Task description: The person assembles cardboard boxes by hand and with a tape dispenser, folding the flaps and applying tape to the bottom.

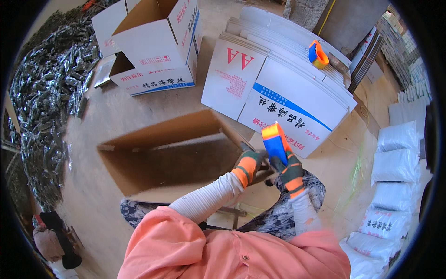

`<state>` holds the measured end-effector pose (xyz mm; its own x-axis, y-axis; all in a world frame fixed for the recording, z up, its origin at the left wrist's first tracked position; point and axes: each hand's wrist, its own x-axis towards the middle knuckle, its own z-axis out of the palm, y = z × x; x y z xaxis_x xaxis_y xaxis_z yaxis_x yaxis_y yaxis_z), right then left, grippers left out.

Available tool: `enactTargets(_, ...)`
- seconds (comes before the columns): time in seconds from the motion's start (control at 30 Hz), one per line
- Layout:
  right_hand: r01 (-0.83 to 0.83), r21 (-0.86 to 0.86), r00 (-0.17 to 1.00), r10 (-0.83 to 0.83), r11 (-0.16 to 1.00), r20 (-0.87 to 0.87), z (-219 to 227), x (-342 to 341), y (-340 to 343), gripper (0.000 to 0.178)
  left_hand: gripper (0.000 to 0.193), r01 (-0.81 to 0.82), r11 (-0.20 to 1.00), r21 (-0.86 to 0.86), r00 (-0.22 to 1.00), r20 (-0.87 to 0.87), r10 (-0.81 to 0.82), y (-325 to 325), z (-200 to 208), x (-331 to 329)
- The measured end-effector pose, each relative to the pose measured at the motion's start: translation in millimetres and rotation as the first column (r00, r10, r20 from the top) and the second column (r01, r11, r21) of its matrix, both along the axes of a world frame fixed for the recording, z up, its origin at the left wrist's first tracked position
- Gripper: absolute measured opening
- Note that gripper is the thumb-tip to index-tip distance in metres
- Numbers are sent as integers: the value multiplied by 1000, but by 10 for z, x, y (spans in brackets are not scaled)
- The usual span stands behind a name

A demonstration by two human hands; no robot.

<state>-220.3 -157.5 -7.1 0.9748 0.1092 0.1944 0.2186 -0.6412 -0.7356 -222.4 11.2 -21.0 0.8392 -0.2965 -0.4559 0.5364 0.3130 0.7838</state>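
Observation:
In front of my knees a brown-sided cardboard box [158, 162] lies with its hollow inside facing me. My left hand [247, 167], in a dark green and orange glove, grips the right end of this box, its fingers curled at the edge. Beside it, my right hand [291, 175], gloved alike, is closed round a blue and orange tape dispenser [275, 144]. The dispenser is held tilted just above the box's right end. Where its tape meets the cardboard is hidden.
Flattened white cartons [232, 79] are stacked ahead, with a second tape dispenser [318, 56] on top. Assembled white boxes [158, 60] stand at the far left. A heap of shiny dark packets [46, 88] fills the left side. White filled bags [395, 162] line the right.

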Motion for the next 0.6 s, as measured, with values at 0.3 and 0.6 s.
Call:
enactTargets(0.3, -254, 565, 793, 504, 785, -342, -583, -323, 436, 26, 51, 370, 497, 785, 782, 25, -623, 1126, -655, -289)
enactTargets(0.6, -499, 164, 746, 518, 851, -418, -913, -286, 750, 43, 58, -331, -340, 880, 850, 122, -512, 3947, -765, -640)
